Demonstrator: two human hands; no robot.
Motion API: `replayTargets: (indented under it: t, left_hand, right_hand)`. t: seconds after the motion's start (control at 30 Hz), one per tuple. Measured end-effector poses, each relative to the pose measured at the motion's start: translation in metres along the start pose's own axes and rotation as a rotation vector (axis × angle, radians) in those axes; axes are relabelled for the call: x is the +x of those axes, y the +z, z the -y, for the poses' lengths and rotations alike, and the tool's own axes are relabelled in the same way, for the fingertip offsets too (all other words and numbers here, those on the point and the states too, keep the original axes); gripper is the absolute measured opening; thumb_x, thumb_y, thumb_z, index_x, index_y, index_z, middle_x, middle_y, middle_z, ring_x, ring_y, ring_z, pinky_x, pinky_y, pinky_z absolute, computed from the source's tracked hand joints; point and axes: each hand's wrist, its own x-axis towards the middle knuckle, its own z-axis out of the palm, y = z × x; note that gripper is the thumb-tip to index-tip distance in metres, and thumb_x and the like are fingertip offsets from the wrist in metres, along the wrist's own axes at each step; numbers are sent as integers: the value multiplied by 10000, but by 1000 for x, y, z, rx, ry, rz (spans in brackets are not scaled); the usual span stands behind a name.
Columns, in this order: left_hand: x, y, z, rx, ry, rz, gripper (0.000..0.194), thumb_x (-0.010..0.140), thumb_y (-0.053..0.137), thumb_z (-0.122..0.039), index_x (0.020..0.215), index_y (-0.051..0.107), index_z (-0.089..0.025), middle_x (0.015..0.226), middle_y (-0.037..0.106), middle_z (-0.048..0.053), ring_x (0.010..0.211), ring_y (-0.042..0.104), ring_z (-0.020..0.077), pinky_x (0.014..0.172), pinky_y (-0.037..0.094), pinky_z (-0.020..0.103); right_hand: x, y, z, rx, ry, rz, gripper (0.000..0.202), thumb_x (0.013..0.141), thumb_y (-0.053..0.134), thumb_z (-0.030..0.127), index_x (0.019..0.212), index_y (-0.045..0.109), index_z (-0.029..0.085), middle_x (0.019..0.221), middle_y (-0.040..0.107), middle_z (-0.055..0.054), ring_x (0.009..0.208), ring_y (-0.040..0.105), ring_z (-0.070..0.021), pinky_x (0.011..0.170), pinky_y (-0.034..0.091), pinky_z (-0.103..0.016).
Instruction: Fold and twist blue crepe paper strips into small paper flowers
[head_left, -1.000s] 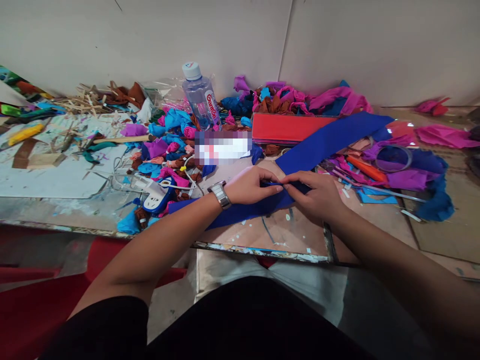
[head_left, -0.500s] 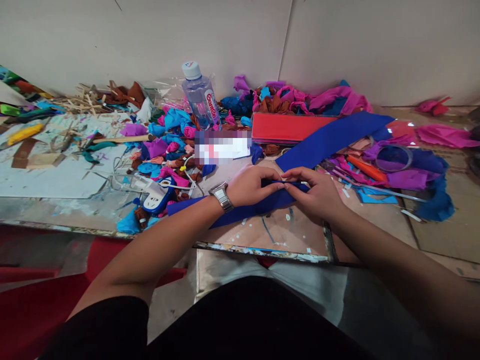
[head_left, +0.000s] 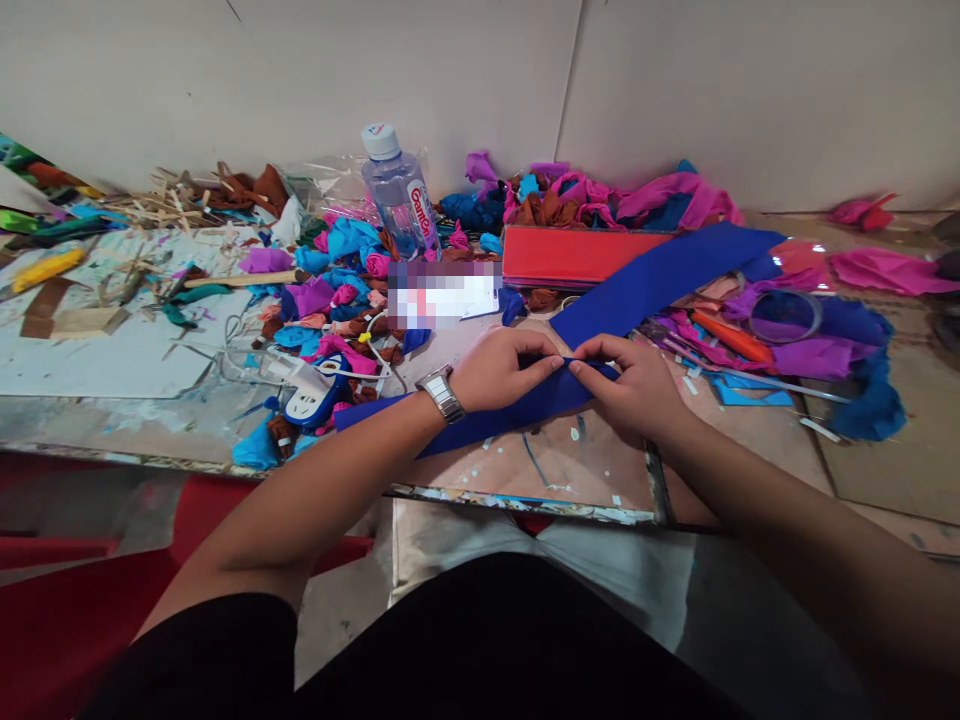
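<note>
A long strip of dark blue crepe paper lies over the front of the table, and both hands pinch its upper edge. My left hand, with a metal watch at the wrist, grips the edge between thumb and forefinger. Close beside it, my right hand pinches the same edge, thumb and forefinger together. The fingertips of the two hands nearly meet. Another wide blue band of paper slants up to the right behind the hands; whether it joins the strip is hidden.
Behind the hands stand a water bottle and a red box, with a phone between. A power socket with cables sits left among crumpled paper scraps. At right lie a tape roll and an orange cutter.
My fingertips have drawn slightly apart along the paper's edge, the right ones shifting a little to the right. Both hands keep their pinch.
</note>
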Motion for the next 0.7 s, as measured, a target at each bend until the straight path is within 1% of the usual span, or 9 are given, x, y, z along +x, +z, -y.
replayTargets:
  t: [0.17,0.27,0.33,0.37,0.43,0.47,0.53,0.63,0.7]
  left_hand:
    - [3,-3,2,28,-34,-70,272,984,617,-348,889,782,-154,808,755,20,725,620,130,697,436,269]
    - [4,-5,2,74,-72,-105,248,965,619,-323,877,780,-155,811,752,23,721,613,132,704,438,276]
    - [4,-6,3,71,-77,-105,241,957,616,-317,894,782,-154,836,759,29,734,619,135,710,446,275]
    - [4,-6,3,54,-68,-83,239,954,621,-324,919,784,-153,859,766,33,749,628,139,716,455,274]
    - [3,-5,3,19,-44,-2,265,949,638,-364,985,792,-152,891,774,39,773,642,149,718,470,272]
    - [3,-4,3,11,-37,45,293,950,644,-393,1008,795,-149,885,771,40,768,640,152,706,470,270]
    - [2,-3,3,17,-43,114,350,958,635,-445,989,797,-136,812,738,33,715,602,145,657,441,264]
    - [1,-2,2,24,-59,133,399,975,602,-472,873,777,-128,681,624,2,639,493,120,590,361,253]
    - [2,-3,1,4,-66,130,398,971,602,-471,835,762,-133,646,558,-15,624,438,111,573,322,249]
  right_hand:
    - [2,0,-1,25,29,-34,94,891,673,312,843,713,240,811,755,-28,760,687,-225,713,532,-351]
    - [2,0,-1,20,35,-41,78,888,673,300,835,705,254,805,750,-29,764,686,-236,715,539,-368]
    - [2,-1,-2,22,31,-45,75,888,671,297,835,705,255,802,747,-24,764,687,-234,718,541,-366]
    - [1,-1,-2,23,29,-45,76,890,670,297,840,707,253,804,748,-22,764,687,-231,719,542,-363]
    - [0,-1,-2,26,25,-39,83,897,675,303,853,714,243,812,751,-20,766,688,-225,723,539,-354]
    - [0,0,-3,26,24,-31,88,900,679,305,864,720,237,819,754,-19,771,691,-222,727,537,-349]
    - [-2,2,-3,27,19,-13,96,906,688,305,895,741,226,832,762,-14,780,698,-214,742,534,-337]
    - [-3,5,-4,50,-2,4,115,918,693,292,965,775,227,882,787,-13,805,720,-209,778,544,-332]
    - [-4,6,-4,69,-21,1,131,920,695,279,1003,786,235,932,806,-19,840,736,-216,806,558,-340]
